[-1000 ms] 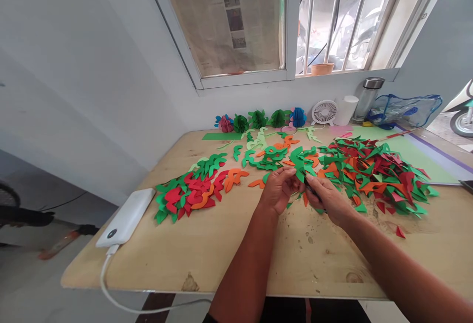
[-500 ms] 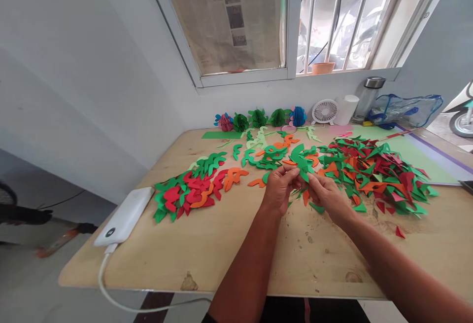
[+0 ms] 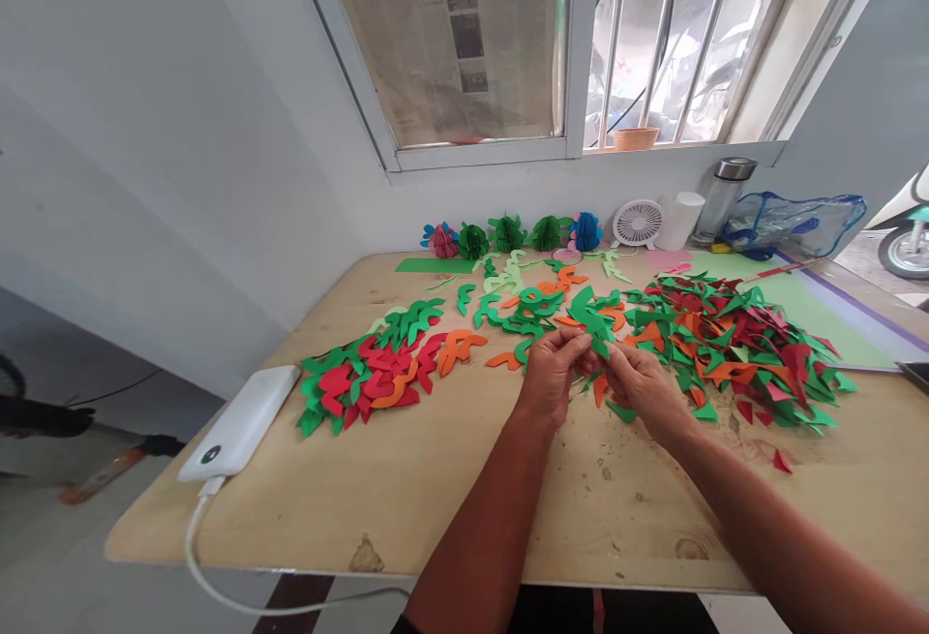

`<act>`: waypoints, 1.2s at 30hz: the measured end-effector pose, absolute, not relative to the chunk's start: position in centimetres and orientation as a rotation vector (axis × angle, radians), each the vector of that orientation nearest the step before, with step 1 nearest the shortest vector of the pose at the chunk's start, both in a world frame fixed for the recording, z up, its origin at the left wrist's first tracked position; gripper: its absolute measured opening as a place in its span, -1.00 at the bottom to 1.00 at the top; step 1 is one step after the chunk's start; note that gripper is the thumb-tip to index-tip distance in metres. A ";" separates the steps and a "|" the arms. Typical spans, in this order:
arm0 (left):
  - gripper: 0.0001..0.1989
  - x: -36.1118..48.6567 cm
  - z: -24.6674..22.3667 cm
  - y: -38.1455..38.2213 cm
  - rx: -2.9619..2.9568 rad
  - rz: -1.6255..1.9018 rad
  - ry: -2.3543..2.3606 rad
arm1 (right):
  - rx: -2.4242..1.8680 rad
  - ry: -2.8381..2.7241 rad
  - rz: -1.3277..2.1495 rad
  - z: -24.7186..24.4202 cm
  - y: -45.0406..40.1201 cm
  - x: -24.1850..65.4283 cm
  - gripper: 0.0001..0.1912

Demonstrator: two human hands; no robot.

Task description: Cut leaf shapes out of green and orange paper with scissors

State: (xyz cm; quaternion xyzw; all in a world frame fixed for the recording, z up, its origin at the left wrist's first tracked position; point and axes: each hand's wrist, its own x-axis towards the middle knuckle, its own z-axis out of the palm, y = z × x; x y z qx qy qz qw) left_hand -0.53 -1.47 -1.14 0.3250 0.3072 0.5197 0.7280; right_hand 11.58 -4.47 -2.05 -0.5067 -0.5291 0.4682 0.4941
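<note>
Between both hands is a green paper cutout (image 3: 593,319), raised a little over the wooden table (image 3: 435,498). My left hand (image 3: 553,368) pinches its lower left side with thumb and fingers. Closed on its lower right edge is my right hand (image 3: 639,377). Fingers cover part of the cutout, so its full outline is hidden. Green and orange curved cutouts (image 3: 533,310) lie just behind the hands. To the right spreads a heap of green, red and orange paper scraps (image 3: 733,339). A pile of red, green and orange cutouts (image 3: 377,373) rests to the left.
A white power bank (image 3: 239,426) with a cable lies at the left edge. Along the wall stand several paper honeycomb figures (image 3: 506,234), a small white fan (image 3: 638,225), a glass bottle (image 3: 726,198) and a clear blue-edged bag (image 3: 794,221). Light green sheets (image 3: 834,315) lie at right.
The hands keep hold of the green cutout, which now sits slightly lower and more tilted between the fingers. The camera view has shifted slightly; the piles look the same.
</note>
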 end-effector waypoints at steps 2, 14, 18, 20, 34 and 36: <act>-0.74 -0.5 -1.1 -1.5 0.711 1.157 0.671 | -1.245 -1.278 1.145 -2.1 -4.4 11.6 -0.45; -0.76 -0.6 -1.0 -1.6 0.732 1.169 0.673 | -1.246 -1.258 1.145 -2.1 -4.4 11.6 -0.46; -0.77 -0.5 -1.0 -1.5 0.731 1.173 0.686 | -1.252 -1.252 1.122 -2.4 -4.4 11.6 -0.45; -0.76 -0.4 -1.1 -1.5 0.723 1.174 0.689 | -1.258 -1.243 1.112 -2.4 -4.3 11.6 -0.45; -0.73 -0.1 -1.5 -1.5 0.699 1.167 0.677 | -1.255 -1.251 1.060 -2.0 -4.5 11.4 -0.48; -0.73 -0.1 -1.6 -1.4 0.698 1.168 0.676 | -1.251 -1.249 1.062 -2.0 -4.5 11.4 -0.48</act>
